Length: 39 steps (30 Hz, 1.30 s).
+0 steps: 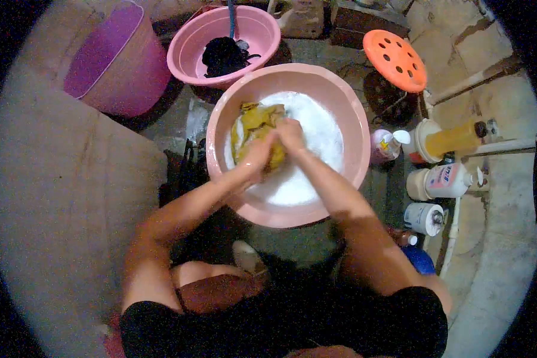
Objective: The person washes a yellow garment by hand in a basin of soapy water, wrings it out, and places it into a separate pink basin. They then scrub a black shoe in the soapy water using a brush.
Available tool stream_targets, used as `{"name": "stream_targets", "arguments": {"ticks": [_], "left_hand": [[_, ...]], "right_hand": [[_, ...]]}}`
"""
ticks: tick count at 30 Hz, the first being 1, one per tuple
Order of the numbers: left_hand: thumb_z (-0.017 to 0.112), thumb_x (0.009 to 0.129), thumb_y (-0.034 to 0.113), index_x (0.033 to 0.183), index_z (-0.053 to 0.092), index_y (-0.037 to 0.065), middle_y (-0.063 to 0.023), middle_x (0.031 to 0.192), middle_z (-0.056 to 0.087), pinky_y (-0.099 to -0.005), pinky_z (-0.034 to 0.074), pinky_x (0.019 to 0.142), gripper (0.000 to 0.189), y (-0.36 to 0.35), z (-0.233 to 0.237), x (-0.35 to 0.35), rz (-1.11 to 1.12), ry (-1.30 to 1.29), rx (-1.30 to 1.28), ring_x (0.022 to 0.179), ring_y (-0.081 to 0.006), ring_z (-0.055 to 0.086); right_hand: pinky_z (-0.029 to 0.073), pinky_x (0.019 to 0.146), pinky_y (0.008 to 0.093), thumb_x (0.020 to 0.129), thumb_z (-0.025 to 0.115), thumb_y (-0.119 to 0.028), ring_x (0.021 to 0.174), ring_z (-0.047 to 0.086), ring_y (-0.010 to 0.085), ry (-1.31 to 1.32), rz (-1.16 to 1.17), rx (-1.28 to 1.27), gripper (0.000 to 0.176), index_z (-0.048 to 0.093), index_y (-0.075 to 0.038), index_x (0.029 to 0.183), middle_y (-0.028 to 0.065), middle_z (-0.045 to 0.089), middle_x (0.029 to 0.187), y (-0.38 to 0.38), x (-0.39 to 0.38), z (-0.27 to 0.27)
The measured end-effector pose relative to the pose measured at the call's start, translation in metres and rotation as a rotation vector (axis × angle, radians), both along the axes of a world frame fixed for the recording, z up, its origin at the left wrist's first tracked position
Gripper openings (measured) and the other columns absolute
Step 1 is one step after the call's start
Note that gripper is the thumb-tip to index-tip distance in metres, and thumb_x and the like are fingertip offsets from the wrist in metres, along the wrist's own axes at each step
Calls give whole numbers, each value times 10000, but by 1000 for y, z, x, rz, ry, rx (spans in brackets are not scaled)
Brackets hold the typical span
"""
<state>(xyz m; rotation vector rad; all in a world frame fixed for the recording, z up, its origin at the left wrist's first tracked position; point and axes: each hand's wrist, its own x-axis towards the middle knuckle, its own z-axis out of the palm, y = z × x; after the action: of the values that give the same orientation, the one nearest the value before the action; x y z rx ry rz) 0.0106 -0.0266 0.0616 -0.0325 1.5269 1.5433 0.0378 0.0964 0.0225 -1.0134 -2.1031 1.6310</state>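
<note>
A large pink basin (352,161) holds white suds (322,140). Over its left half, both hands grip a wet yellow-olive cloth (258,119). My left hand (258,154) is closed on the lower middle of the cloth. Just to the upper right, my right hand (289,132) has its fingers wrapped round the cloth's right part, close against the left one. Part of the cloth lies in the foam, and its underside is hidden.
Behind stands a smaller pink tub (182,53) with black cloth (225,56). A purple-pink bucket (134,77) is at the back left. An orange perforated stool (395,59), a pump bottle (385,145) and several other bottles line the right wall.
</note>
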Motion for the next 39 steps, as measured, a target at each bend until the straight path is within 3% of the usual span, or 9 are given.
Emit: {"name": "stream_targets", "arguments": {"ticks": [3, 5, 9, 14, 18, 20, 26, 36, 39], "left_hand": [[506, 880, 467, 1210, 462, -5, -130, 1066, 603, -355, 462, 859, 578, -4, 15, -6, -330, 213, -62, 961, -264, 592], [615, 800, 502, 1014, 542, -88, -168, 886, 587, -357, 481, 721, 631, -16, 26, -24, -866, 834, -276, 830, -301, 587], [804, 576, 459, 1343, 262, -17, -243, 1426, 210, -485, 393, 921, 1053, -16, 48, -18, -712, 1242, -683, 1206, -368, 378], [879, 438, 387, 1392, 53, -53, -294, 1445, 68, -507, 358, 981, 1336, -19, -5, -41, -819, 1389, -679, 1272, -429, 283], [836, 538, 251, 1367, 184, -66, -351, 1394, 115, -447, 435, 930, 1101, -1, -14, -42, -1044, 1080, -793, 1220, -428, 358], [841, 517, 334, 1351, 104, -117, -380, 1383, 123, -465, 436, 915, 1202, 4, -54, -52, -948, 1173, -750, 1177, -494, 378], [823, 498, 496, 1186, 482, -27, -242, 1195, 518, -417, 444, 895, 930, 34, -28, -102, -864, 904, -649, 1066, -363, 539], [767, 617, 324, 1053, 476, 27, -185, 933, 553, -454, 452, 770, 602, 42, 37, -19, -768, 1579, -166, 900, -372, 545], [691, 700, 218, 1056, 479, 39, -174, 1005, 515, -423, 453, 765, 452, 28, 38, 13, -956, 1463, 74, 941, -351, 526]], "right_hand": [[460, 704, 412, 822, 554, -267, 742, 594, 328, 5, 118, 215, 275, 602, 4, 826, 195, 615, 761, 41, 8, -15], [449, 763, 418, 832, 559, -300, 852, 573, 356, -102, 48, 337, 306, 572, -1, 898, 219, 586, 871, 56, 13, 22], [381, 908, 472, 856, 528, -394, 1127, 425, 407, -169, 265, 579, 500, 469, -56, 1219, 278, 375, 1294, 35, 0, 0], [295, 970, 584, 872, 488, -411, 1216, 323, 454, -323, 413, 754, 608, 326, -132, 1387, 278, 293, 1374, -22, -1, -4], [320, 974, 529, 874, 523, -249, 1265, 280, 444, -290, 724, 871, 638, 233, -14, 1392, 284, 223, 1404, 1, -4, -9], [315, 1002, 482, 867, 512, -318, 1250, 322, 410, -233, 795, 193, 647, 258, -34, 1391, 269, 285, 1384, 23, -15, -29], [294, 1029, 435, 886, 388, -468, 1255, 344, 366, -185, 660, -86, 677, 299, 2, 1364, 255, 362, 1344, 51, -42, -49], [346, 992, 389, 927, 269, -583, 1142, 470, 256, -348, 628, -264, 676, 442, -27, 1271, 155, 480, 1260, 110, -41, 38], [257, 1061, 453, 872, 420, -573, 1282, 317, 389, -221, 727, 182, 694, 408, -52, 1331, 256, 372, 1358, 99, -35, 22]]}}
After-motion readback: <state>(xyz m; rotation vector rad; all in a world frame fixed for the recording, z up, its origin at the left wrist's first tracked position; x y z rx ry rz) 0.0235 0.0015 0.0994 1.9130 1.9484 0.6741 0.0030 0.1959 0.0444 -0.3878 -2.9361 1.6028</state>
